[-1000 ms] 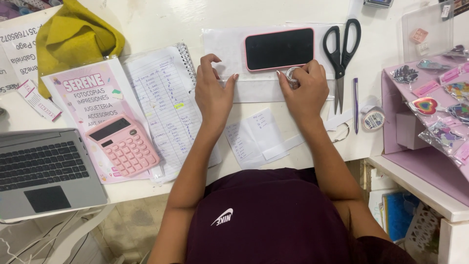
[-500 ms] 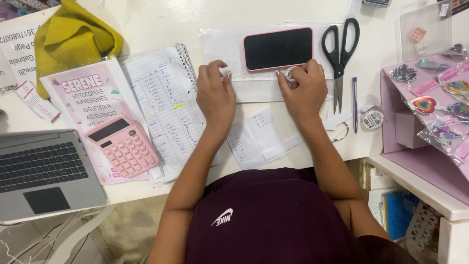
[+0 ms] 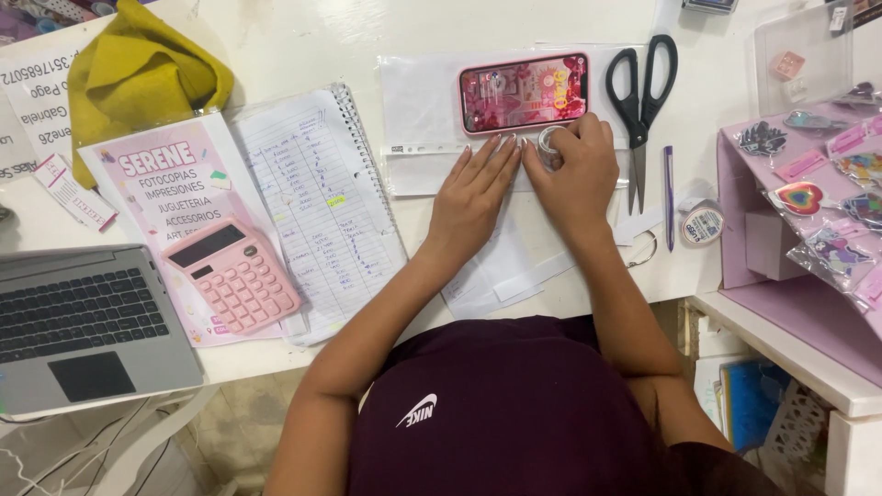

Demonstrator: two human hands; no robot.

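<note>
**Two hands on a clear sleeve, tape roll in the right**

Nearest the camera, loose white paper slips lie at the desk edge, under the wrists. Just beyond, the left hand lies flat, fingers straight and together, holding nothing, pressing down on the clear plastic sleeve. Touching it on the right, the right hand is curled around a small roll of clear tape, pinched between thumb and fingertips at the sleeve's lower edge. The roll looks light and stiff, easiest to grip by its outer rim; the tape itself is probably thin and clingy. The sleeve seems slippery and floppy, so a flat palm likely holds it better than a pinch.

Past the fingertips, a pink-cased phone rests on the sleeve, screen lit. Black scissors lie just right of it, a purple pen and another tape roll nearer. Off left sit a spiral notebook, pink calculator, laptop and yellow cloth.
</note>
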